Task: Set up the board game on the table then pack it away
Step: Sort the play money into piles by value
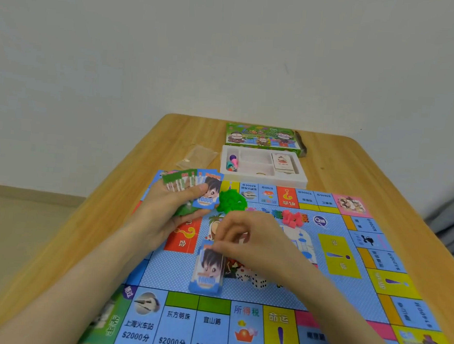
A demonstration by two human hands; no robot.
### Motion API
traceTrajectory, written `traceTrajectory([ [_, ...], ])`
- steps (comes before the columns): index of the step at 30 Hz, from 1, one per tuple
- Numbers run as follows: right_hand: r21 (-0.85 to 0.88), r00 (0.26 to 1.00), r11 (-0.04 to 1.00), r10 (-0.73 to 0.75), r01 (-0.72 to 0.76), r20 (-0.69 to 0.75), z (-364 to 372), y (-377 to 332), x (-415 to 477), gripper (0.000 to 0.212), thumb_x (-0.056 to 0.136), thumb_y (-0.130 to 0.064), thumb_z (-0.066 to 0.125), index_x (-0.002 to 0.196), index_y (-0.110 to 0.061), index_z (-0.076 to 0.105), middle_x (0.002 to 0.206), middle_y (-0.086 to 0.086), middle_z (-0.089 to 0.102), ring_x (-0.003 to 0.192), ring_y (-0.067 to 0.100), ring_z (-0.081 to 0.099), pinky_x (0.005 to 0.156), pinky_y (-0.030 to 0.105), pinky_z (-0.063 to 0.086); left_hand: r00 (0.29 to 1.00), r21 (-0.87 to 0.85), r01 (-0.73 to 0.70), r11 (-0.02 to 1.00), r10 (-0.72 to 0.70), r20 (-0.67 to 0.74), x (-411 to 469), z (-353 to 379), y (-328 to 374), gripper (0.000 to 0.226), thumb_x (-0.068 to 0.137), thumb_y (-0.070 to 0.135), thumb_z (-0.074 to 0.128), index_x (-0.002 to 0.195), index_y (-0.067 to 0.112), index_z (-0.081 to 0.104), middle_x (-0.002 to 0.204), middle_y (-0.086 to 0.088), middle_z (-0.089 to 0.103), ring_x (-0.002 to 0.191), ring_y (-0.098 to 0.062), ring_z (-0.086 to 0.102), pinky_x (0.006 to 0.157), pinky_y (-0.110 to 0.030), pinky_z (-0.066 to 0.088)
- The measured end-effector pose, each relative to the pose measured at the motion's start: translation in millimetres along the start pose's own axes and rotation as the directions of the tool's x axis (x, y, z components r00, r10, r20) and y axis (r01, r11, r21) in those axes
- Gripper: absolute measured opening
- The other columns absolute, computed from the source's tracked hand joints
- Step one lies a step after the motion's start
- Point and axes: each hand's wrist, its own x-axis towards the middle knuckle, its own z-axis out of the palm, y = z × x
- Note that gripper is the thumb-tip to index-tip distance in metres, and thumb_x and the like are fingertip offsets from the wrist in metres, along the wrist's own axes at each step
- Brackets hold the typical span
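Centrally, board (pixel 346 295) is unfolded; fanned banknotes (pixel 192 185) are gripped by left hand (pixel 164 210), blue stack (pixel 208 272) pinched by right hand (pixel 253 241); packing remains.

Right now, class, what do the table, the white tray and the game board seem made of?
Table: wood or wood-look laminate, visible grain, satin. White tray: probably moulded plastic or foam, rounded compartments. Game board: thin printed paper or card, lying flat, faint sheen.

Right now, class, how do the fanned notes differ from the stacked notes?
The fanned notes are spread, green and blue, gripped in the left hand; the stacked notes lie squared on the board, pinched by the right hand. Both show a blue 10000 note.
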Motion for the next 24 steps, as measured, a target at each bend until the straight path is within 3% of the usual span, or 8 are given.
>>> traceTrajectory([
  [3,-0.276,0.997,0.959,-0.055,0.07,0.061,5,6,2,0.02,0.081,-0.02,0.071,0.072,-0.028,0.055,0.067,-0.014,0.057,0.063,0.001,0.052,0.063,0.019,0.045,1.0,0.005,0.001,1.0,-0.001,0.002,-1,1,0,0.016,0.082,0.0,0.064,0.092,0.012,0.062,0.071,0.0,0.074,0.062,-0.011,0.071,0.049,-0.021,0.055],
  [5,-0.361,0.994,0.926,-0.088,0.105,0.065,6,8,2,0.018,0.082,-0.024,0.069,0.075,-0.029,0.053,0.072,-0.016,0.051,0.065,0.0,0.047,0.064,0.021,0.04,1.0,0.005,0.0,1.0,0.0,0.002,-1,1,0,0.017,0.082,0.0,0.064,0.093,0.012,0.062,0.072,-0.001,0.074,0.062,-0.011,0.071,0.049,-0.021,0.055],
  [9,-0.317,0.987,0.936,-0.13,0.152,0.09,4,5,-2,0.021,0.081,-0.041,0.069,0.092,-0.031,0.054,0.087,-0.019,0.043,0.083,-0.008,0.041,0.071,0.015,0.035,1.0,0.01,-0.003,1.0,0.003,-0.001,-1,0,-1,0.017,0.081,0.001,0.065,0.093,0.013,0.063,0.074,-0.002,0.074,0.063,-0.012,0.071,0.048,-0.021,0.054],
  [14,-0.377,0.954,0.896,-0.138,0.235,0.268,4,0,-8,0.056,0.076,-0.047,0.072,0.123,-0.03,0.047,0.118,-0.012,0.042,0.107,0.002,0.034,0.093,0.02,0.033,1.0,0.022,-0.014,1.0,0.013,0.013,-1,1,-1,0.018,0.081,0.001,0.065,0.094,0.014,0.063,0.074,0.0,0.074,0.064,-0.011,0.071,0.05,-0.021,0.055],
  [18,-0.411,0.948,0.866,-0.193,0.286,0.252,4,-1,-9,0.052,0.079,-0.042,0.07,0.124,-0.028,0.048,0.118,-0.011,0.045,0.104,0.0,0.033,0.093,0.021,0.032,1.0,0.023,-0.011,1.0,0.011,0.008,-2,0,-2,0.017,0.081,0.001,0.065,0.094,0.013,0.064,0.073,-0.001,0.074,0.064,-0.011,0.071,0.049,-0.021,0.055],
  [24,-0.451,0.943,0.836,-0.218,0.313,0.25,5,2,-8,0.061,0.076,-0.051,0.07,0.128,-0.029,0.046,0.123,-0.013,0.044,0.111,0.003,0.034,0.095,0.02,0.029,1.0,0.029,0.013,0.999,-0.013,0.003,-1,1,-2,0.016,0.081,0.002,0.066,0.093,0.012,0.064,0.073,-0.003,0.074,0.063,-0.012,0.071,0.048,-0.02,0.054],
])
